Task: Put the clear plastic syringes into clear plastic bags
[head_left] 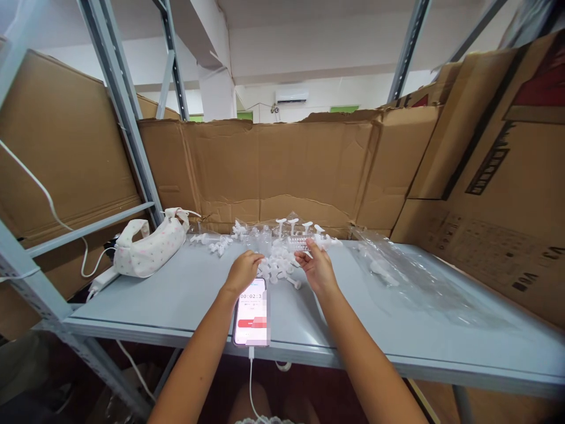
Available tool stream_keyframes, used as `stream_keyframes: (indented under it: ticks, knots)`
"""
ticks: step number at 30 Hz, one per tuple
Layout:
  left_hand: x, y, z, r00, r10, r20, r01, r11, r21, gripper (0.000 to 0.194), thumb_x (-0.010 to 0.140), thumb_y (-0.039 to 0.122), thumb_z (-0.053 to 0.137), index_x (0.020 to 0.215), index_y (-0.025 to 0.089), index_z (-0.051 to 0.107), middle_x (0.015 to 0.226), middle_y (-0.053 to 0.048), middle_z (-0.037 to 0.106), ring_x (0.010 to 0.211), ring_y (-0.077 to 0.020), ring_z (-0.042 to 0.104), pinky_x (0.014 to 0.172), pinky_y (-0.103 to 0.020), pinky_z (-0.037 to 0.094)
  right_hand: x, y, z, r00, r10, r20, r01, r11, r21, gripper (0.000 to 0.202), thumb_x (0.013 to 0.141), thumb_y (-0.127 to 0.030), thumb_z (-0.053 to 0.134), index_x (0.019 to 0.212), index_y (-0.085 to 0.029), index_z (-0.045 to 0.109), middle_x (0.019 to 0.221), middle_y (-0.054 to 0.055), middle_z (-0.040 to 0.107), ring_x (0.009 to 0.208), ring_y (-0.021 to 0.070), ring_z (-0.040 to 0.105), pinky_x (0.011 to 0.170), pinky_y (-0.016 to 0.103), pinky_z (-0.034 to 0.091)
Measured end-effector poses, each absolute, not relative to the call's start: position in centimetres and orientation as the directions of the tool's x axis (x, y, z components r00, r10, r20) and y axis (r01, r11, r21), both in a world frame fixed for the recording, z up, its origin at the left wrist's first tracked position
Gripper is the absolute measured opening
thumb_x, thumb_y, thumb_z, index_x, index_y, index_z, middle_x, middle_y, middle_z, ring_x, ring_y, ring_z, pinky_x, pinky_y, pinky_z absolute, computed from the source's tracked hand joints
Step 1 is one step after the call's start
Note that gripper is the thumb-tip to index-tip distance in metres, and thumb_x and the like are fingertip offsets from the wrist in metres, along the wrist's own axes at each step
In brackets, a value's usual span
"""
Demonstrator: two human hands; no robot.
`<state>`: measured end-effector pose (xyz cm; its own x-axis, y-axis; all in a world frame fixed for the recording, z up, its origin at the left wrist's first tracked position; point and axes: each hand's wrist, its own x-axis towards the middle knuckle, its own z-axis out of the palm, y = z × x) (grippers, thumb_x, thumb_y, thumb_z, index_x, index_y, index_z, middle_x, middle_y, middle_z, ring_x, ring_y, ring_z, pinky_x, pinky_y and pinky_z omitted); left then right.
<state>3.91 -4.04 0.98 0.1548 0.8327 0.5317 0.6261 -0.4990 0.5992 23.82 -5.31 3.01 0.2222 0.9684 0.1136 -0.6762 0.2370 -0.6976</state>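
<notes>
A heap of small white plastic parts (278, 265) lies on the grey table (185, 294), with more standing in a row at the back (293, 225). My left hand (242, 271) rests at the heap's left edge with its fingers curled onto the parts; whether it grips one is unclear. My right hand (318, 268) is at the heap's right side and pinches a small clear plastic piece (302, 244) between its fingertips. Both forearms reach in from the bottom of the view.
A phone (251, 315) showing a timer lies near the table's front edge, its cable hanging down. A white dotted pouch (148, 247) sits at the left. Clear plastic bags (410, 277) lie at the right. Cardboard walls (273, 165) ring the table between metal shelf posts (128, 112).
</notes>
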Motion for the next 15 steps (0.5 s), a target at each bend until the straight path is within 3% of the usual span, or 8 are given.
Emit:
stream_keyframes:
  ticks: [6, 11, 15]
  knots:
    - [4.64, -3.94, 0.86, 0.148, 0.871, 0.468, 0.742, -0.411, 0.53, 0.01, 0.079, 0.026, 0.056, 0.085, 0.026, 0.064, 0.08, 0.001, 0.068, 0.06, -0.0146, 0.054, 0.063, -0.026, 0.038, 23.06, -5.87, 3.1, 0.197, 0.972, 0.128, -0.593, 0.222, -0.774, 0.043, 0.057, -0.039, 0.081, 0.082, -0.024, 0.05, 0.08, -0.006, 0.061, 0.055, 0.0078, 0.059, 0.049, 0.02, 0.051]
    - [4.52, -3.85, 1.11, 0.168, 0.85, 0.499, 0.791, -0.419, 0.446, 0.01, 0.078, 0.024, 0.056, 0.072, 0.022, 0.064, 0.082, -0.001, 0.067, 0.062, -0.0143, 0.053, 0.064, -0.027, 0.037, 22.9, -6.11, 3.1, 0.196, 0.975, 0.109, -0.574, 0.204, -0.793, 0.045, 0.059, -0.038, 0.081, 0.088, -0.025, 0.05, 0.085, -0.005, 0.063, 0.056, 0.0085, 0.06, 0.049, 0.021, 0.051]
    - [4.15, -4.14, 1.34, 0.072, 0.818, 0.571, 0.747, -0.424, 0.513, 0.016, 0.083, 0.03, 0.051, 0.079, 0.024, 0.066, 0.086, -0.001, 0.067, 0.066, -0.0149, 0.054, 0.065, -0.027, 0.039, 23.1, -6.12, 3.22, 0.193, 0.974, 0.115, -0.583, 0.208, -0.785, 0.044, 0.059, -0.039, 0.081, 0.087, -0.025, 0.051, 0.085, -0.005, 0.063, 0.055, 0.0086, 0.059, 0.049, 0.021, 0.05]
